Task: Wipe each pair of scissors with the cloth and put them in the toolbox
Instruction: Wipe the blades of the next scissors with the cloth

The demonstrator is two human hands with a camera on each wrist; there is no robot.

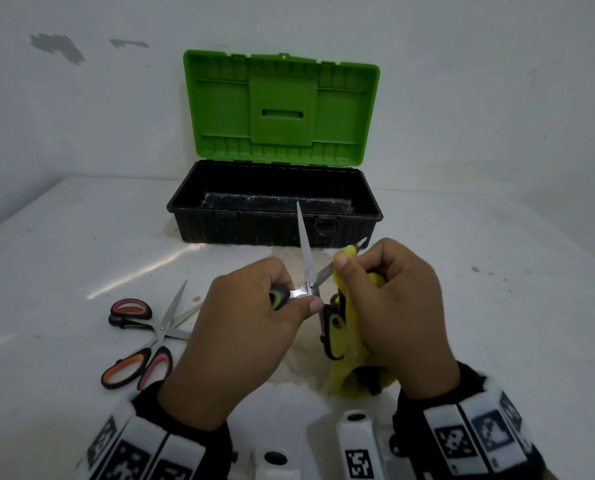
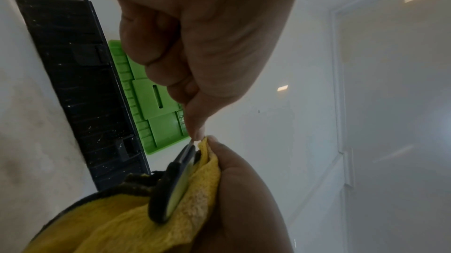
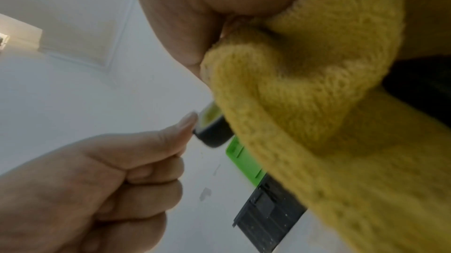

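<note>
L hand (image 1: pixel 240 327) grips one handle of the open scissors (image 1: pixel 309 271), held above the table. R hand (image 1: pixel 393 306) pinches the cloth (image 1: pixel 341 334) round the right-pointing blade, prob. near its tip. Toolbox (image 1: pixel 275 216) lies straight ahead, lid up; two more pairs (image 1: pixel 143 337) at left.

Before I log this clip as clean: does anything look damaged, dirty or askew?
The black toolbox is speckled with pale grime on its front wall. The wall behind has patches of missing paint. Two orange-and-pink scissors lie crossed on the table, blades open. Nothing looks spilled or broken.
</note>
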